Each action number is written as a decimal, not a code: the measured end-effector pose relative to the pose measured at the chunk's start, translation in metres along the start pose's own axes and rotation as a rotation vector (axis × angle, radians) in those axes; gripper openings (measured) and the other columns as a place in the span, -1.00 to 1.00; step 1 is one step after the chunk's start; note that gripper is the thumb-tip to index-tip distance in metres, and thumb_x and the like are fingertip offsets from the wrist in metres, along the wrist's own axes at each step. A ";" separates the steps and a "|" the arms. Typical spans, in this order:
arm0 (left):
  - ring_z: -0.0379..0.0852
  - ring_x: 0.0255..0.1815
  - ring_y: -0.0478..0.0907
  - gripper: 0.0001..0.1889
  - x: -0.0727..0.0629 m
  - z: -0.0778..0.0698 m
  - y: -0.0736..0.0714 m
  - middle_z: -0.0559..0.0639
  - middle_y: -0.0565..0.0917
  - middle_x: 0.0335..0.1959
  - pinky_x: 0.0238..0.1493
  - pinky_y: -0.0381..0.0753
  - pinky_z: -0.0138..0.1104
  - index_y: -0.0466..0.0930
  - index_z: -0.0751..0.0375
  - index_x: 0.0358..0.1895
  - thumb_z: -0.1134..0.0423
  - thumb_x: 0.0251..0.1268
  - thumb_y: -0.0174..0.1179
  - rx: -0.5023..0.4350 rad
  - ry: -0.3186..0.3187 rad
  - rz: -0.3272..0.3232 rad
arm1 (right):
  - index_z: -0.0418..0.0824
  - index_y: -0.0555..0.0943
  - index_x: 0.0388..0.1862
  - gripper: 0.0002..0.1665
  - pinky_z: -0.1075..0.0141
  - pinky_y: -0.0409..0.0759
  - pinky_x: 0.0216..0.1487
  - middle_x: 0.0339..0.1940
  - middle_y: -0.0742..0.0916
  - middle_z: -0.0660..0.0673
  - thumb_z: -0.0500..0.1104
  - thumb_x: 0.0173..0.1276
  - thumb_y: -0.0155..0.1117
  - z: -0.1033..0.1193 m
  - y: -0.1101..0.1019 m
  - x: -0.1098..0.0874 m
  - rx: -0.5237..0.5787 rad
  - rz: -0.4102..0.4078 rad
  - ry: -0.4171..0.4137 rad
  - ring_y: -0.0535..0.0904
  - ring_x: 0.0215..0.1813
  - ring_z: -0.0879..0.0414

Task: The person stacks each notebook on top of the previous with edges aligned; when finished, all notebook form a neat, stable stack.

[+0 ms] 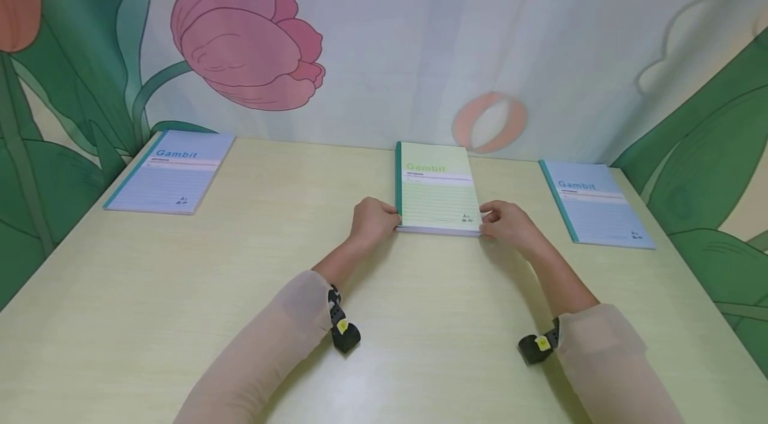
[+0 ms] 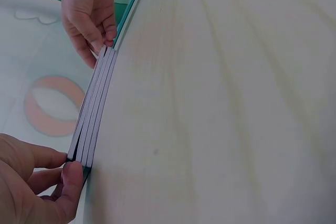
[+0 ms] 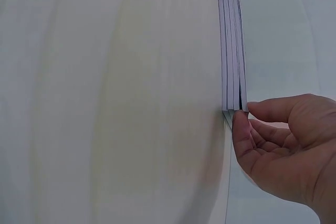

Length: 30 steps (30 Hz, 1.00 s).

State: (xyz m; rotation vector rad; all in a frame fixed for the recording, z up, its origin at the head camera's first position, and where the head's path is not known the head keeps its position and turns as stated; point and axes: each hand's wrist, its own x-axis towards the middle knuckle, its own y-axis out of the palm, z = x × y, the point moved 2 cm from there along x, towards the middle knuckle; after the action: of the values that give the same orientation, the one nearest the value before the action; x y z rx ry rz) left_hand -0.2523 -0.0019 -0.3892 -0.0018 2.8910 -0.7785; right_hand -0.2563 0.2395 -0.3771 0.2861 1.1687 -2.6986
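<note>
A green notebook (image 1: 437,194) with a dark green spine lies on top of a stack of several notebooks (image 2: 93,114) near the back of the table. My left hand (image 1: 373,221) pinches it at its near left corner, the thumb at the stack's edge and the index finger on top. At the near right corner my right hand (image 1: 510,225) grips it the same way, with thumb and index finger. A thin dark gap shows under the top notebook in the right wrist view, where the page edges (image 3: 231,51) are seen from the side. The covers below the top one are hidden.
One blue notebook (image 1: 169,172) lies at the table's back left, another blue notebook (image 1: 595,204) at the back right. Behind the pale wooden table (image 1: 420,317) hangs a flower-patterned cloth (image 1: 384,44). Each wrist carries a small black camera (image 1: 345,336).
</note>
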 end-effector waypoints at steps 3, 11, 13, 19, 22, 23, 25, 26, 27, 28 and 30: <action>-0.15 -0.41 0.56 -0.79 0.000 0.001 0.000 0.14 0.68 -0.20 -0.46 0.55 -0.49 0.66 0.37 -0.15 0.39 0.15 0.20 0.009 0.002 -0.007 | -0.46 0.31 0.22 -0.48 0.35 0.48 -0.27 -0.15 0.51 -0.27 -0.32 0.30 0.11 0.001 0.002 0.002 -0.008 0.003 0.021 0.45 -0.21 0.00; -0.13 -0.38 0.54 -0.79 0.001 0.003 -0.002 0.14 0.68 -0.22 -0.48 0.51 -0.49 0.67 0.38 -0.18 0.41 0.10 0.21 0.017 0.013 -0.026 | -0.47 0.31 0.22 -0.48 0.34 0.51 -0.26 -0.15 0.52 -0.27 -0.34 0.29 0.11 0.001 0.003 0.001 0.011 0.018 0.016 0.45 -0.22 0.01; -0.14 -0.41 0.55 -0.79 0.001 0.003 -0.002 0.15 0.68 -0.24 -0.50 0.49 -0.50 0.68 0.38 -0.19 0.41 0.09 0.21 0.014 0.013 -0.028 | -0.47 0.31 0.22 -0.48 0.33 0.52 -0.24 -0.16 0.51 -0.27 -0.35 0.29 0.10 0.002 0.003 0.000 0.021 0.023 0.010 0.45 -0.22 0.01; -0.17 -0.53 0.54 -0.81 0.001 0.004 -0.003 0.15 0.69 -0.30 -0.54 0.49 -0.49 0.69 0.38 -0.23 0.42 0.08 0.21 0.010 0.023 -0.031 | -0.48 0.31 0.21 -0.48 0.29 0.53 -0.22 -0.14 0.53 -0.30 -0.33 0.29 0.10 0.004 0.002 -0.002 0.012 0.027 -0.018 0.47 -0.21 -0.01; -0.18 -0.53 0.53 -0.82 0.002 0.004 -0.003 0.14 0.69 -0.31 -0.53 0.50 -0.49 0.69 0.38 -0.24 0.41 0.07 0.22 0.003 0.024 -0.033 | -0.47 0.32 0.21 -0.47 0.29 0.50 -0.22 -0.12 0.54 -0.31 -0.31 0.28 0.12 0.004 0.000 -0.001 -0.017 0.013 -0.029 0.47 -0.19 -0.03; -0.19 -0.53 0.53 -0.83 0.002 0.004 -0.003 0.14 0.69 -0.32 -0.53 0.50 -0.50 0.69 0.38 -0.25 0.41 0.07 0.22 -0.004 0.019 -0.030 | -0.47 0.33 0.21 -0.47 0.29 0.50 -0.22 -0.12 0.55 -0.30 -0.31 0.28 0.13 0.004 -0.001 -0.001 -0.026 0.005 -0.033 0.47 -0.19 -0.03; -0.19 -0.56 0.53 -0.83 0.002 0.004 -0.003 0.14 0.69 -0.35 -0.54 0.50 -0.51 0.69 0.39 -0.25 0.41 0.09 0.23 -0.019 -0.001 -0.019 | -0.45 0.33 0.21 -0.46 0.30 0.49 -0.24 -0.14 0.55 -0.28 -0.30 0.27 0.14 0.005 -0.002 -0.001 -0.038 -0.010 -0.034 0.46 -0.20 -0.03; -0.20 -0.57 0.54 -0.83 0.002 0.005 -0.003 0.13 0.69 -0.37 -0.54 0.51 -0.51 0.69 0.39 -0.24 0.40 0.10 0.23 -0.034 -0.017 -0.009 | -0.44 0.34 0.20 -0.47 0.30 0.48 -0.26 -0.16 0.55 -0.26 -0.30 0.26 0.14 0.006 -0.003 -0.001 -0.052 -0.024 -0.036 0.46 -0.22 -0.03; -0.21 -0.59 0.54 -0.83 0.003 0.005 -0.003 0.13 0.69 -0.39 -0.55 0.51 -0.51 0.68 0.40 -0.23 0.40 0.11 0.23 -0.053 -0.035 0.003 | -0.43 0.35 0.20 -0.47 0.30 0.47 -0.29 -0.18 0.56 -0.25 -0.30 0.25 0.14 0.008 -0.004 -0.002 -0.066 -0.040 -0.044 0.45 -0.24 -0.02; -0.21 -0.60 0.53 -0.83 0.003 0.005 -0.003 0.13 0.69 -0.41 -0.55 0.52 -0.52 0.68 0.40 -0.22 0.40 0.12 0.23 -0.070 -0.057 0.016 | -0.43 0.36 0.19 -0.48 0.31 0.46 -0.31 -0.21 0.56 -0.24 -0.30 0.25 0.14 0.010 -0.005 -0.002 -0.078 -0.058 -0.055 0.44 -0.26 -0.01; -0.22 -0.62 0.54 -0.82 0.004 0.005 -0.003 0.11 0.67 -0.45 -0.54 0.55 -0.51 0.67 0.40 -0.20 0.39 0.15 0.23 -0.103 -0.097 0.035 | -0.43 0.39 0.17 -0.50 0.32 0.43 -0.37 -0.25 0.56 -0.22 -0.31 0.24 0.13 0.016 -0.006 -0.004 -0.101 -0.095 -0.082 0.42 -0.30 0.00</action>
State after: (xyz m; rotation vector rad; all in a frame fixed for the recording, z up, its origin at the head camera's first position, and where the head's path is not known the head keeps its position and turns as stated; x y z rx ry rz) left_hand -0.2554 -0.0073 -0.3930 0.0004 2.8276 -0.6059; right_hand -0.2557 0.2323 -0.3614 0.1072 1.3208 -2.6915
